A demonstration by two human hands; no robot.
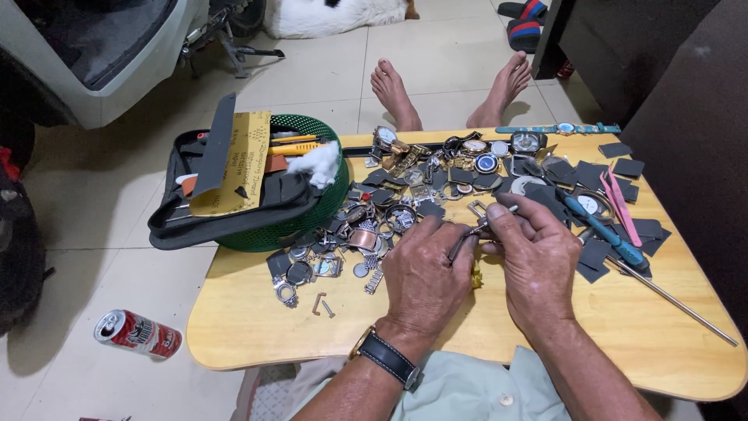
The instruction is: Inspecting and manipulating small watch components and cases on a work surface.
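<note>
Two hands close together over near middle of low wooden table: left hand pinched shut on thin dark metal tool, right hand closed on small silver watch part, tips touching. Just beyond, scattered heap of metal watch cases and dark squares. Farther left, green round plastic basket under black tool pouch.

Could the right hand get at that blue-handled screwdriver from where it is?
Probably yes. The blue-handled screwdriver lies in the open on the table just beside the right hand, with nothing over it, though that hand is busy pinching a small metal part.
</note>
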